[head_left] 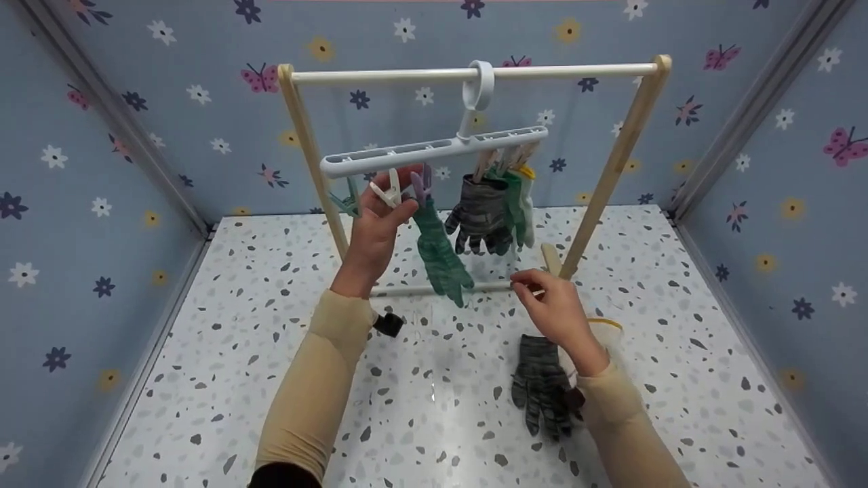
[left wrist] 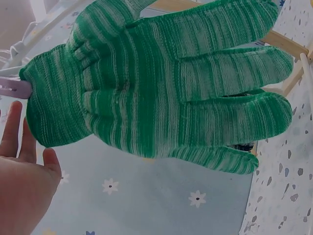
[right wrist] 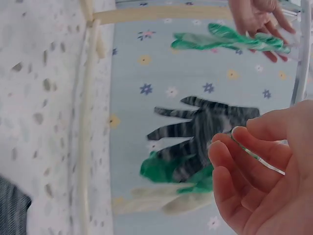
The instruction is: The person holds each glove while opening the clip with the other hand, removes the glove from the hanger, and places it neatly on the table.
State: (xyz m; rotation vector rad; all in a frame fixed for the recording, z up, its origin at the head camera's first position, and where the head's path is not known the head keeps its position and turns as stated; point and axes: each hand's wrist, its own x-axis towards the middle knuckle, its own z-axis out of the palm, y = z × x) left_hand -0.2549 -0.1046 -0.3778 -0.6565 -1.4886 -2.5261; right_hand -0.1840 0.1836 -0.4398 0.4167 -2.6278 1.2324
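The green glove is hung beneath the grey hanger, its cuff caught at the edge by the purple clip and its fingers pointed down at a slant. Since it is knitted, it should be expected to handle as light, soft and limp: little weight would be felt, nothing about it seems fragile, and the ribbed knit is unlikely to slip. Its fingers, however, would probably flop and swing if it were lifted from one end. A hold would best be taken at the cuff, close beside the clip, where the fabric could be pinched flat; if the clip had to be worked, its stiffer handles would be better squeezed than the fabric tugged. The left grip is raised under the hanger bar, with the thumb set near the purple clip and the fingers extended beside the cuff, the white clip seen in front of them; it appears released, though whether the cuff is lightly touched cannot be told. The right grip is held lower, in front of the rack's bottom rail, with the wrist above the striped glove laid on the tabletop. Its fingers are loosely bent, the thumb is brought close to the index finger, and nothing is seen to be grasped.
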